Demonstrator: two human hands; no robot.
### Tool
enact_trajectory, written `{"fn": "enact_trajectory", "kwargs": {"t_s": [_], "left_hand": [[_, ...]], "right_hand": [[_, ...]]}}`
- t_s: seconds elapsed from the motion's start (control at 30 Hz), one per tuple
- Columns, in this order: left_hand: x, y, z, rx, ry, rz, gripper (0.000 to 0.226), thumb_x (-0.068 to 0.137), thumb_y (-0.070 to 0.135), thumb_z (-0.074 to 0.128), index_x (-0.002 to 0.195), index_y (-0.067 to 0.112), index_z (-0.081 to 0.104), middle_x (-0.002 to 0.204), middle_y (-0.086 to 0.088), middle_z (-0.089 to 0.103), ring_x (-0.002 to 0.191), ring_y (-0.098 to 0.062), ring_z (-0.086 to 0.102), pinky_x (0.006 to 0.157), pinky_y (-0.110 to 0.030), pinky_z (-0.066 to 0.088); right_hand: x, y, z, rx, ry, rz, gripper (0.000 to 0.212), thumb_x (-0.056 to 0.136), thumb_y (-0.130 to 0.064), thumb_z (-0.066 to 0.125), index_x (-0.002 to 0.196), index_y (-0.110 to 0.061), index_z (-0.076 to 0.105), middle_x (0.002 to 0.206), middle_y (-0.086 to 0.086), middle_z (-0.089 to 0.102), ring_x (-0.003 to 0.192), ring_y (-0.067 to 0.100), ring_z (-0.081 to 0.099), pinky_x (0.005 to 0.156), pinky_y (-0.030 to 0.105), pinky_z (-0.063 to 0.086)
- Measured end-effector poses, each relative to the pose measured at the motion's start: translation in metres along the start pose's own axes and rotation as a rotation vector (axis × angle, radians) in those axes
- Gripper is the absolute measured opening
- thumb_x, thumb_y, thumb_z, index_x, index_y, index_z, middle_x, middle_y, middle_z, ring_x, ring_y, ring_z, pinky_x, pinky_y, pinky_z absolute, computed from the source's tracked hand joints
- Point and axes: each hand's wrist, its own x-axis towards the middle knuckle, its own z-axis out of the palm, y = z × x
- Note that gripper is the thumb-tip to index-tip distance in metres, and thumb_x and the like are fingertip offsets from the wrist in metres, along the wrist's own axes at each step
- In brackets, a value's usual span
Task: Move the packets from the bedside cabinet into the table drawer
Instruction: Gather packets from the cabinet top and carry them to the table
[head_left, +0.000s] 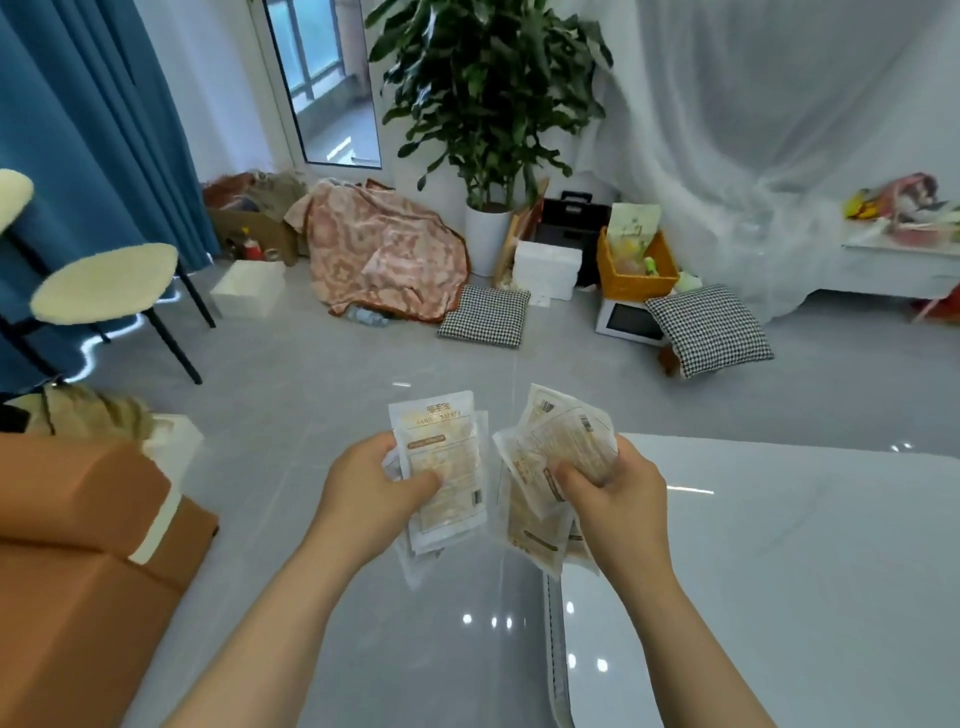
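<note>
My left hand (371, 493) grips a small stack of flat white-and-tan packets (447, 457), printed face up, thumb across the front. My right hand (613, 499) grips a second, fanned bunch of the same packets (556, 441), barcodes showing at the top. Both bunches hang in the air in front of me, above the grey floor and just left of the glossy white table top (779, 545). No drawer or bedside cabinet shows in this view.
A brown sofa arm (78, 545) fills the lower left. Two cream-seated stools (104, 283) stand at the left by a blue curtain. Across the floor lie checked cushions (485, 314), boxes, a potted plant (488, 104), an orange basket (636, 265) and a white low cabinet (898, 265).
</note>
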Motion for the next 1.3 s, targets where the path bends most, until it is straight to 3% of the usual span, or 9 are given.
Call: {"fn": "enact_trajectory", "kwargs": {"t_s": [0.2, 0.37, 0.6, 0.73, 0.9, 1.07, 1.17, 1.3], "left_hand": [[0.097, 0.02, 0.018, 0.025, -0.129, 0.038, 0.025, 0.081, 0.01, 0.068, 0.098, 0.028, 0.068, 0.093, 0.018, 0.068, 0.082, 0.004, 0.062, 0.06, -0.01, 0.043], [0.181, 0.053, 0.047, 0.064, -0.185, 0.076, 0.027, 0.081, 0.01, 0.068, 0.099, 0.03, 0.067, 0.09, 0.021, 0.066, 0.081, 0.006, 0.061, 0.059, -0.009, 0.042], [0.286, 0.114, 0.095, 0.114, -0.277, 0.123, 0.028, 0.082, 0.009, 0.067, 0.097, 0.032, 0.064, 0.086, 0.024, 0.063, 0.078, 0.008, 0.057, 0.055, -0.005, 0.04], [0.341, 0.136, 0.124, 0.111, -0.336, 0.144, 0.029, 0.081, 0.01, 0.068, 0.098, 0.032, 0.065, 0.09, 0.02, 0.065, 0.083, 0.004, 0.059, 0.061, -0.01, 0.043], [0.42, 0.157, 0.162, 0.119, -0.442, 0.164, 0.03, 0.081, 0.009, 0.069, 0.102, 0.03, 0.066, 0.094, 0.019, 0.067, 0.087, 0.003, 0.061, 0.067, -0.013, 0.046], [0.512, 0.18, 0.187, 0.174, -0.531, 0.207, 0.03, 0.08, 0.011, 0.07, 0.102, 0.03, 0.067, 0.1, 0.014, 0.068, 0.094, -0.007, 0.063, 0.08, -0.024, 0.05], [0.564, 0.2, 0.197, 0.212, -0.584, 0.245, 0.029, 0.079, 0.012, 0.071, 0.099, 0.033, 0.067, 0.099, 0.015, 0.068, 0.096, -0.009, 0.063, 0.082, -0.026, 0.05], [0.63, 0.234, 0.223, 0.269, -0.664, 0.284, 0.032, 0.08, 0.017, 0.071, 0.109, 0.027, 0.066, 0.106, 0.012, 0.067, 0.099, -0.012, 0.064, 0.089, -0.036, 0.053]], "right_hand": [[0.076, 0.011, 0.007, -0.012, 0.125, 0.046, 0.03, 0.077, -0.006, 0.069, 0.074, -0.035, 0.061, 0.073, -0.013, 0.068, 0.072, -0.001, 0.064, 0.058, 0.013, 0.05], [0.157, 0.026, 0.002, 0.023, 0.216, 0.09, 0.028, 0.077, -0.008, 0.071, 0.079, -0.034, 0.062, 0.075, -0.012, 0.069, 0.072, 0.0, 0.065, 0.066, 0.026, 0.056], [0.259, 0.038, -0.025, 0.054, 0.31, 0.137, 0.022, 0.078, -0.012, 0.073, 0.086, -0.029, 0.063, 0.079, -0.013, 0.069, 0.074, 0.0, 0.065, 0.066, 0.022, 0.053], [0.307, 0.05, -0.037, 0.055, 0.371, 0.183, 0.018, 0.078, -0.013, 0.073, 0.09, -0.023, 0.065, 0.079, -0.011, 0.069, 0.073, -0.003, 0.064, 0.06, 0.013, 0.048], [0.375, 0.068, -0.041, 0.021, 0.465, 0.235, 0.018, 0.078, -0.016, 0.074, 0.092, -0.023, 0.067, 0.08, -0.012, 0.07, 0.073, 0.0, 0.065, 0.064, 0.019, 0.051], [0.451, 0.077, -0.032, 0.002, 0.547, 0.277, 0.02, 0.079, -0.015, 0.074, 0.092, -0.027, 0.064, 0.08, -0.014, 0.068, 0.075, -0.006, 0.064, 0.061, 0.007, 0.048], [0.494, 0.074, -0.028, -0.005, 0.605, 0.32, 0.019, 0.08, -0.014, 0.072, 0.095, -0.023, 0.066, 0.085, -0.011, 0.07, 0.078, 0.002, 0.065, 0.068, 0.019, 0.051], [0.548, 0.073, -0.027, 0.012, 0.714, 0.374, 0.019, 0.078, -0.015, 0.073, 0.096, -0.018, 0.067, 0.086, -0.005, 0.071, 0.08, 0.01, 0.066, 0.072, 0.027, 0.054]]}}
